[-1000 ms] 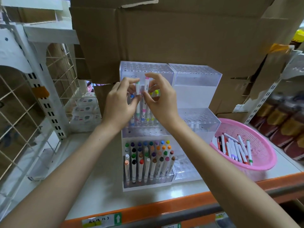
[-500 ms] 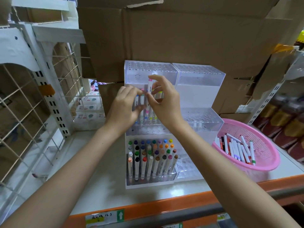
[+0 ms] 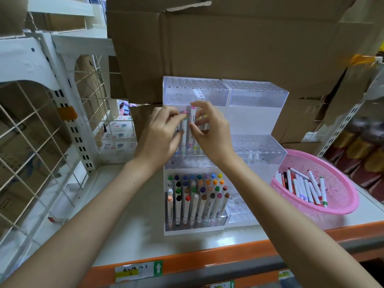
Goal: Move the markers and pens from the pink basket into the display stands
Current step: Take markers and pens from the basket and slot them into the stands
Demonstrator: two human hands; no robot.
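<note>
White shelf [image 3: 133, 242], orange front edge. Clear display stands [image 3: 257, 113] stand directly beneath the grip. Pink basket [image 3: 340, 179] sits lower right of it, just beside the stands.

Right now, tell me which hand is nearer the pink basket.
Right. The right hand pinches a marker left of the pink basket; the left hand is farther left.

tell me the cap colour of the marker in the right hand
Pink cap on a white marker, pinched by the right hand; head view.

Arms fwd, L hand [image 3: 160, 136] & R hand [image 3: 209, 132] side by side, each pinching a marker [image 3: 192, 118].
</note>
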